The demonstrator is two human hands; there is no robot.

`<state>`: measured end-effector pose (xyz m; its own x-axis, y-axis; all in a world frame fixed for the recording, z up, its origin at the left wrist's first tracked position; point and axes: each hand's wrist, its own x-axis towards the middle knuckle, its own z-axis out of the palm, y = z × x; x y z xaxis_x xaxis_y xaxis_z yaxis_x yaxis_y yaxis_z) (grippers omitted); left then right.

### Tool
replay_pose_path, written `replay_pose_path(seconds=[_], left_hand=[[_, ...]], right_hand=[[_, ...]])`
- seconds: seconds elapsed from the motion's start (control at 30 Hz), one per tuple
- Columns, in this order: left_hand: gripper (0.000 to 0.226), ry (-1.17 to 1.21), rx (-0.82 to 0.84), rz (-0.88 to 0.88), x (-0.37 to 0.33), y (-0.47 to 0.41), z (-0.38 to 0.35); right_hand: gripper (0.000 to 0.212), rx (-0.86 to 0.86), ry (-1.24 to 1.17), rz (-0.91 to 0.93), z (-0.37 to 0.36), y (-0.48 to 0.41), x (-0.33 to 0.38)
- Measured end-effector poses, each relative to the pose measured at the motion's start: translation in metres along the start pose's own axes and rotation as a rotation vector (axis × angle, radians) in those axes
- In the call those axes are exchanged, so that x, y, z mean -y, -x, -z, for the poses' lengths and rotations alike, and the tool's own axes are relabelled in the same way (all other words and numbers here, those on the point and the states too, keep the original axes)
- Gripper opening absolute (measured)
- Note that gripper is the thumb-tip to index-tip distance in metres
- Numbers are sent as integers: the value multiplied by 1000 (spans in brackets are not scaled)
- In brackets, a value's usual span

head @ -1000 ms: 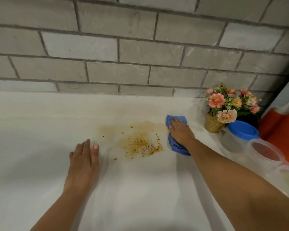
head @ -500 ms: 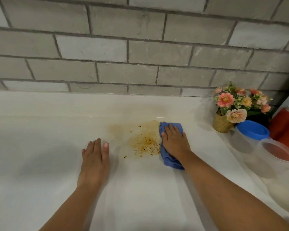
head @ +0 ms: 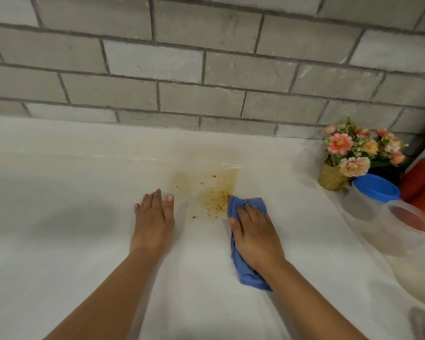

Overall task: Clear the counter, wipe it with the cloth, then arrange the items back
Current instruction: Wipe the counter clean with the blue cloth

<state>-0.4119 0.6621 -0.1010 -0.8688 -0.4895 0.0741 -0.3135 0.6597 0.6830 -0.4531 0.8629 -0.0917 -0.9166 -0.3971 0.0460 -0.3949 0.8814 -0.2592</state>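
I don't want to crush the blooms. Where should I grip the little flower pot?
Probably round the bare wall of the woven pot, below the flowers, coming from its left: that side faces open counter, while the blue-lidded container crowds its right and the flowers overhang its top.

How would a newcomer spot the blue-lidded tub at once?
Follow the white counter to its right end, under the brick wall. Just right of the flower pot stands a clear tub. It alone wears a blue lid.

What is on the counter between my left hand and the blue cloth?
In the head view, a brown speckled stain lies between the left hand and the blue cloth.
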Motion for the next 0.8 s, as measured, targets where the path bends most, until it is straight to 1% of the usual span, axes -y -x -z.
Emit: replay_pose_path(seconds=[0.03, 0.07, 0.1, 0.2, 0.23, 0.4, 0.5, 0.57, 0.63, 0.67, 0.73, 0.8], left_hand=[[60, 3, 2, 1, 0, 1, 0], [60, 3, 3, -1, -1, 1, 1], [60, 1, 4, -3, -1, 1, 1], [60, 8, 1, -5, 0, 2, 0], [60, 13, -1, -5, 1, 1, 0], [60, 22, -12, 1, 3, 0, -1], [59, 25, -9, 5, 1, -1, 0], [58, 24, -4, 1, 0, 0, 0], [58, 26, 2, -2, -2, 0, 1], [58, 31, 4, -2, -2, 1, 2], [58, 35, 6, -2, -2, 2, 2], [59, 32, 1, -5, -1, 2, 2]], right_hand=[[98, -1, 9, 20, 0, 12, 4], [107, 7, 18, 28, 0, 18, 5], [104, 17, 14, 18, -1, 18, 4], [61, 81, -50, -21, 1, -10, -4], [55, 71, -40, -25, 1, -26, -7], [52, 42, 46, -89, 0, -113, -26], [49, 6, 48, -81, -2, -126, -28], [44, -50, 14, -46, -2, -108, -28], [39, -90, -34, 18, -3, -71, -23], [40, -111, -51, 58, -4, -46, -20], [47, -189, -65, 139, -5, 1, -10], [48, -263, -53, 189, -8, 23, -6]])
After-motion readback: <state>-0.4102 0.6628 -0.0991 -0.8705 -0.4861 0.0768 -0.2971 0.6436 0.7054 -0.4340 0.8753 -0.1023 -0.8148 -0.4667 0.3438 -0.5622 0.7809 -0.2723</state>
